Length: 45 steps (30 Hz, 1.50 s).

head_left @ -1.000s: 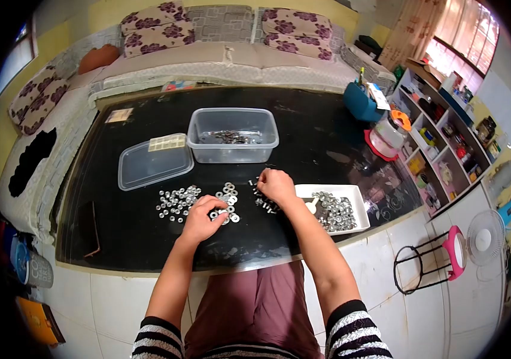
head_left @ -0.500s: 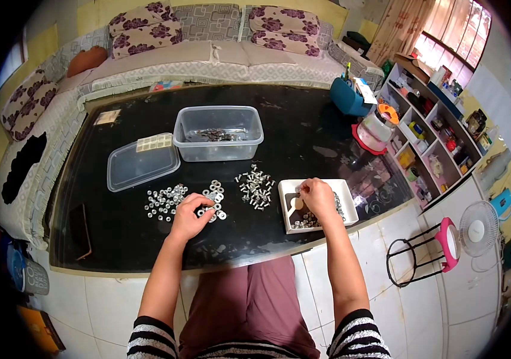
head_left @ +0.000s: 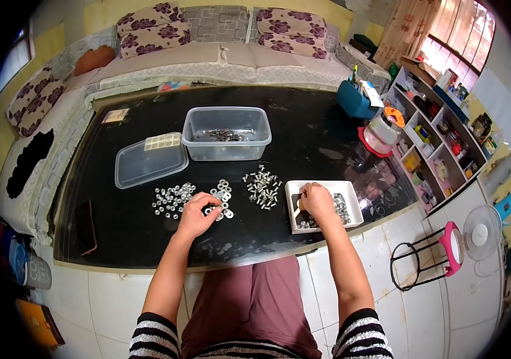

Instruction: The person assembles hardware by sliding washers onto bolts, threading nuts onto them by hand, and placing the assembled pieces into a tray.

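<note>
My left hand [head_left: 198,214] rests over the flat washers [head_left: 227,206], thumb and forefinger curved with a small gap between them. A heap of small silver nut-like pieces [head_left: 170,200] lies just to its left. My right hand [head_left: 317,198] reaches into a shallow white box [head_left: 356,206] with its fingers closed; what is between the fingertips is hidden. Beside these fingers a pale wooden-looking spoon [head_left: 298,207] shows in part. Small metal fasteners [head_left: 340,209] lie in the box. Short silver screws or rivets [head_left: 262,188] are piled between my hands.
Beyond the piles, a clear plastic tub [head_left: 227,151] holds dark metal pieces, its lid [head_left: 148,167] lying to the left. A phone [head_left: 85,227] is near the table's left edge. At the back right stand a jar [head_left: 381,133] and a teal holder [head_left: 354,100].
The whole view has shifted slightly right. In the box, my right hand has moved lower and now covers part of the spoon. My left hand stays by the washers.
</note>
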{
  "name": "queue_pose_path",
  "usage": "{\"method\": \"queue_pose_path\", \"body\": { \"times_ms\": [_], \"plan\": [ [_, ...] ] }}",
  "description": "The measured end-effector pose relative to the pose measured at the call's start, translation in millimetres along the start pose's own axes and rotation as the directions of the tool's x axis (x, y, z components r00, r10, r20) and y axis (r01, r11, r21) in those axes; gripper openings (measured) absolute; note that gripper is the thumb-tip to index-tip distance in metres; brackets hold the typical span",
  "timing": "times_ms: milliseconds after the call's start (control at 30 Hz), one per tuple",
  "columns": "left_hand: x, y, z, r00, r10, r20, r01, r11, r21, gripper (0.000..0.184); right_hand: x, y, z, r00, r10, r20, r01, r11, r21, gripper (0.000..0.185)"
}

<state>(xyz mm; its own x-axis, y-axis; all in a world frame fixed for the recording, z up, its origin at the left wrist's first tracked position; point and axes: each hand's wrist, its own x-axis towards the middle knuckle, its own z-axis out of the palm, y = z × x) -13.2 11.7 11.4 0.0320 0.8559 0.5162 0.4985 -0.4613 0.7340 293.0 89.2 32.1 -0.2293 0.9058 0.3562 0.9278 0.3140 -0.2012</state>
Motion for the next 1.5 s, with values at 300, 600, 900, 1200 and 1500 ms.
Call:
{"method": "queue_pose_path", "body": {
  "times_ms": [300, 600, 900, 1200, 1500],
  "plan": [
    [-0.9, 9.2, -1.0, 0.997, 0.082, 0.007, -0.083, 0.996, 0.041, 0.019, -14.7, -73.8, -26.6, 0.976, 0.150, 0.158, -0.189, 0.220, 0.957, 0.013],
    [-2.4, 17.1, 4.6, 0.992, 0.128, 0.008, -0.127, 0.990, -0.060, 0.021, -35.3, -145.0, 39.5, 0.944, 0.010, 0.330, -0.323, -0.177, 0.930, 0.014],
    [-2.6, 12.6, 6.3, 0.988, 0.157, 0.003, -0.157, 0.988, -0.007, 0.012, -39.0, -148.7, 49.8, 0.959, 0.021, 0.282, -0.277, -0.142, 0.950, 0.014],
    [-4.4, 16.1, 4.0, 0.987, 0.065, 0.147, -0.062, 0.998, -0.028, 0.011, -42.6, -150.8, 57.3, 0.967, 0.075, 0.244, -0.242, -0.025, 0.970, 0.013],
    [-3.6, 8.0, 4.9, 0.976, 0.108, 0.189, -0.130, 0.986, 0.107, 0.012, -43.4, -154.5, 55.2, 0.976, 0.096, 0.196, -0.202, 0.059, 0.978, 0.011]
  ]
}}
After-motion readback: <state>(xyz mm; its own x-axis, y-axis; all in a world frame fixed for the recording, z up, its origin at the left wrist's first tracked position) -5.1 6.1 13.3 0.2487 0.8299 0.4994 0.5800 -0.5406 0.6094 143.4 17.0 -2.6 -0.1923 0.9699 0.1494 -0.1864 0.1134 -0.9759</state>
